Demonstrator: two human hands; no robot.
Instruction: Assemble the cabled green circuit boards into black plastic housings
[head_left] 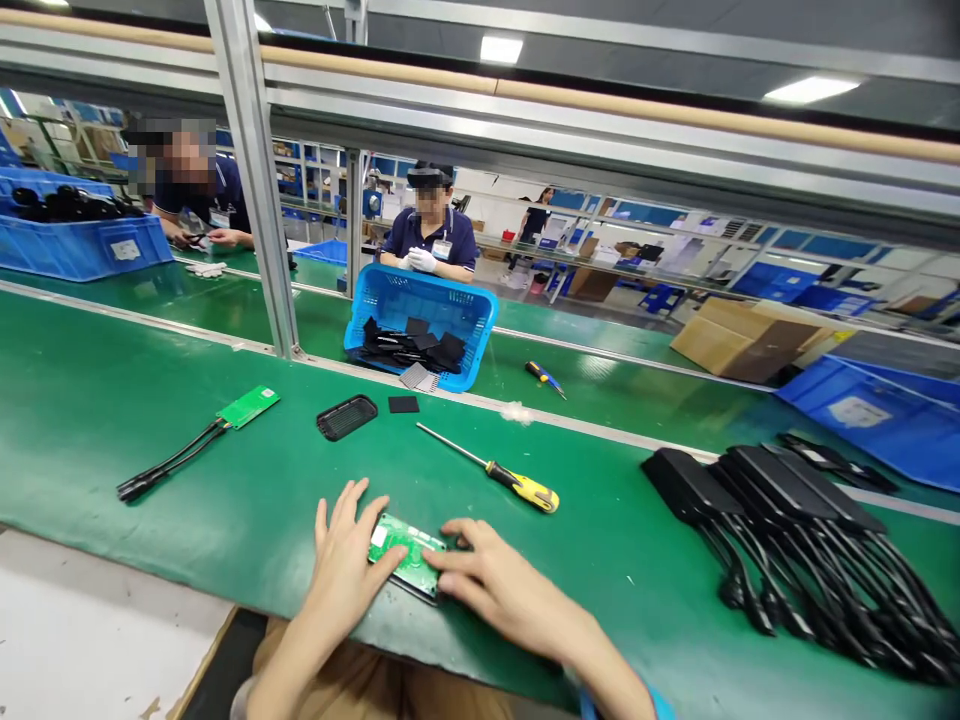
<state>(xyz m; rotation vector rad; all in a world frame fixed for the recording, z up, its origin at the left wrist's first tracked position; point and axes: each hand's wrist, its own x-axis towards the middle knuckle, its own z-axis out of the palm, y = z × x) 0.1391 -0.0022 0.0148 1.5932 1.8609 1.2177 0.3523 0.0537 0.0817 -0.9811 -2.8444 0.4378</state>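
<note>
A green circuit board point(409, 562) lies at the near edge of the bench, over a dark casing whose rim shows along its lower side. My left hand point(341, 560) rests at the board's left end, fingers spread and thumb on the board. At the right end, my right hand point(499, 590) has its bent fingers on the board's edge. Beyond them lie a yellow and black screwdriver point(525, 488), a black ribbed cover point(346, 417) and a small black pad point(403, 404). To the left is another green board point(249, 408) with black cables point(176, 462).
Finished-looking black boxes with cables point(787, 490) are heaped at right. A blue basket point(480, 345) of black pieces stands by the metal post point(255, 180). Farther back are a small screwdriver point(545, 378), a cardboard box point(739, 340), blue bins point(877, 410) and co-workers point(431, 235).
</note>
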